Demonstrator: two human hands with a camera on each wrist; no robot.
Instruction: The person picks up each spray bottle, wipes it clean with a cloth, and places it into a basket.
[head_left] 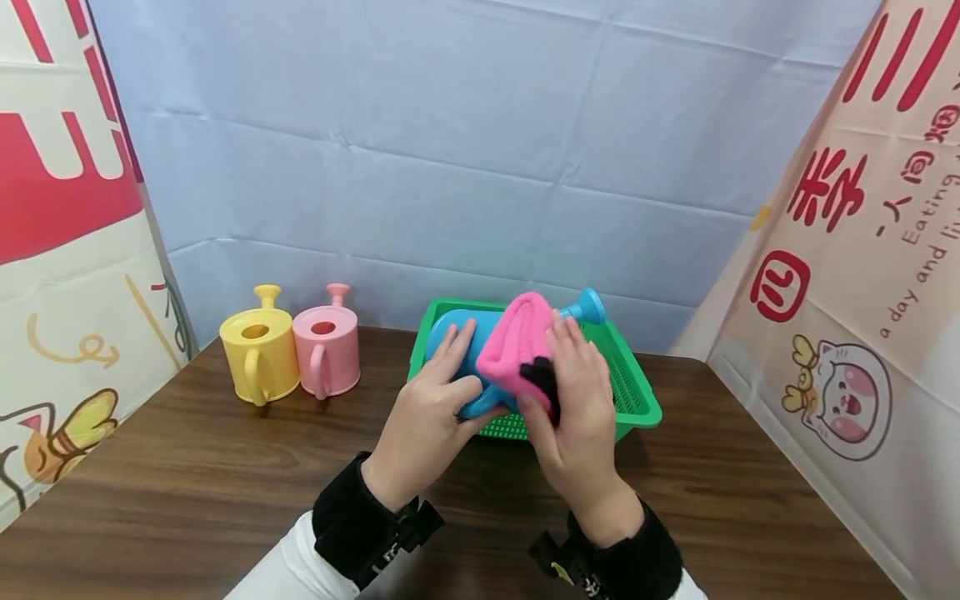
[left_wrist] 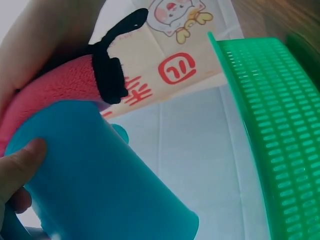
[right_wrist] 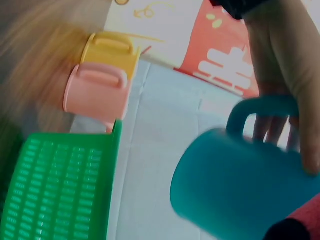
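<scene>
A blue watering can (head_left: 489,321) lies tilted on its side above the green basket, its spout to the right. My left hand (head_left: 423,421) grips it near the handle; in the left wrist view the thumb presses on its blue body (left_wrist: 110,175). A folded pink fuzzy cloth (head_left: 513,346) with a black strap is held against the can by my right hand (head_left: 579,408). The left wrist view shows the cloth (left_wrist: 55,85) bent over the can's edge, while in the right wrist view the can's handle (right_wrist: 245,112) arches beside the left hand's fingers.
The green perforated basket (head_left: 643,404) stands on the brown wooden table (head_left: 172,492) under the held things. To the left, a yellow watering can (head_left: 273,358) and a pink watering can (head_left: 339,342) stand side by side. A pale blue cloth (head_left: 450,150) hangs behind, with printed sheets at both sides.
</scene>
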